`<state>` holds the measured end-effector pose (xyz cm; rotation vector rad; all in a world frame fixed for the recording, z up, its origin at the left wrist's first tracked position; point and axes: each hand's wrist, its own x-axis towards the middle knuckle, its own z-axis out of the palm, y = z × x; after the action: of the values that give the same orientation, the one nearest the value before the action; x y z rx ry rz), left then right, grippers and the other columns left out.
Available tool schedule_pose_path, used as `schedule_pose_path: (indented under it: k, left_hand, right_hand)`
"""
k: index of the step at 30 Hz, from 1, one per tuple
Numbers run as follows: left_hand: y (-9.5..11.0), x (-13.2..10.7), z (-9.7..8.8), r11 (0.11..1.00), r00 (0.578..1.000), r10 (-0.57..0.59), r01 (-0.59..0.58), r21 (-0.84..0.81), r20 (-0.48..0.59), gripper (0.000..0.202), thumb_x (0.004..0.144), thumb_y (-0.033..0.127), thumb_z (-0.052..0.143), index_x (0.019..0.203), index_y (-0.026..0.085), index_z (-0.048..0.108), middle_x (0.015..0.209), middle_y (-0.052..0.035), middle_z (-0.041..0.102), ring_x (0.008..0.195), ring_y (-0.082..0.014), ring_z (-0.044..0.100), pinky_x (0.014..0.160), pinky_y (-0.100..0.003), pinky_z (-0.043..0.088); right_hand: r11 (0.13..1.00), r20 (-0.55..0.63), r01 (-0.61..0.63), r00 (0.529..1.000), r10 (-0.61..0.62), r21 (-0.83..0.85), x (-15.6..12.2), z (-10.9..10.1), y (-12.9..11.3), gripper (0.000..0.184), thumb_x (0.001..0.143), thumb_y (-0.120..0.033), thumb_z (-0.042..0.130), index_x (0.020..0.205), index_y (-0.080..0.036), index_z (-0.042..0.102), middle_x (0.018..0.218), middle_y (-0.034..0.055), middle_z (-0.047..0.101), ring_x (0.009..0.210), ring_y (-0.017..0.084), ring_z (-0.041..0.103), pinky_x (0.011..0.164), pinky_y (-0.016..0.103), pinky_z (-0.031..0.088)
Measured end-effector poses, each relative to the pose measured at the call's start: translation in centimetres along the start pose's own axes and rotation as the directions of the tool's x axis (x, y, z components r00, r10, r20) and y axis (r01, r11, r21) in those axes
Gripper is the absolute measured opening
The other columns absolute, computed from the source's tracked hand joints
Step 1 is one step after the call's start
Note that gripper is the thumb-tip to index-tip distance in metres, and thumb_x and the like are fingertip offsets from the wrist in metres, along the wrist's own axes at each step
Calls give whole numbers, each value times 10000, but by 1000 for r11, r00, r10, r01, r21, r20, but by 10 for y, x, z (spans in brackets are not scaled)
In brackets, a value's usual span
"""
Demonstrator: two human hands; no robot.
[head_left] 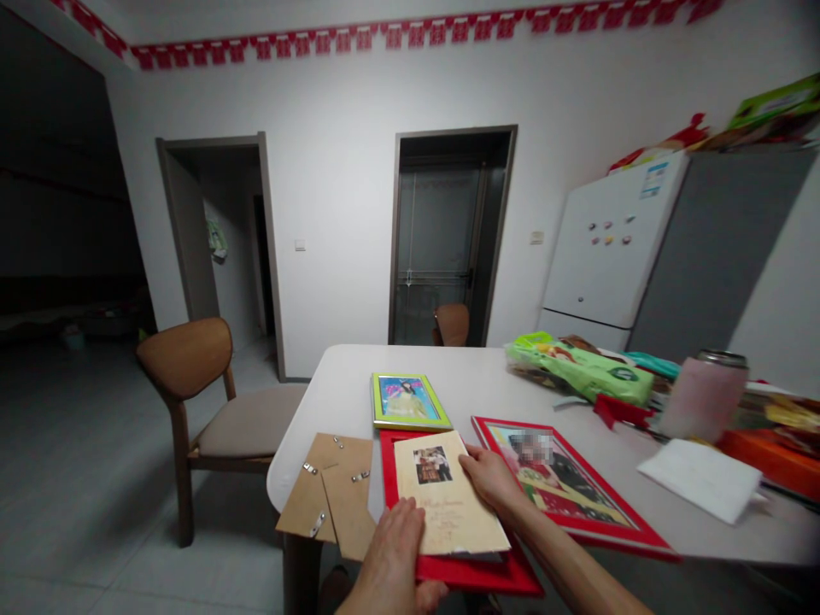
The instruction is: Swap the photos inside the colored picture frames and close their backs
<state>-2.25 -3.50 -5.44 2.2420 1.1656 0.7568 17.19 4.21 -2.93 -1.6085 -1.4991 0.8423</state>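
Left of the card (448,512) lie backing boards (338,495); right, a framed picture (567,478).

From where I stand, left hand (394,542): back upward, fingers rather straight and close together, thumb (431,591) set apart | right hand (492,478): fingers turned to the left | right forearm (570,555): bare, reaching in from the right side.

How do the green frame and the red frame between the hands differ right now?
The green frame shows its picture; the red frame is largely covered by a cream sheet. 
No hand is on the green frame, while the left hand and right hand are at the red frame and its sheet. 
The red frame looks larger than the green frame. 
Both have brightly coloured borders.
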Motion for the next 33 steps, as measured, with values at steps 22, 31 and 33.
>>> schedule_pose_path:
  k: [22,31,33]
  left_hand:
    - [-8,-12,-16,998,999,41,-42,40,24,673,524,133,586,1177,161,423,1284,-124,352,1194,-244,285,989,-424,219]
    - [-67,-36,-76,795,910,-347,413,445,-226,644,553,92,500,1189,73,402,1302,-151,312,1213,-239,246,996,-368,205]
    - [-75,-35,-78,782,909,-338,415,465,-242,605,583,91,475,1184,71,407,1296,-142,330,1207,-223,262,995,-341,219]
  right_hand:
    - [651,-122,46,970,-211,-758,-11,11,-3,334,760,-336,376,936,-114,553,902,139,560,811,230,538,657,307,377]
    - [726,264,498,867,-423,-475,-61,90,-70,389,722,-421,442,1036,-212,536,948,86,565,893,216,475,779,323,324]
    - [707,297,513,858,-419,-487,-67,110,-76,449,635,-476,522,997,-213,548,946,87,557,897,244,460,792,372,311]
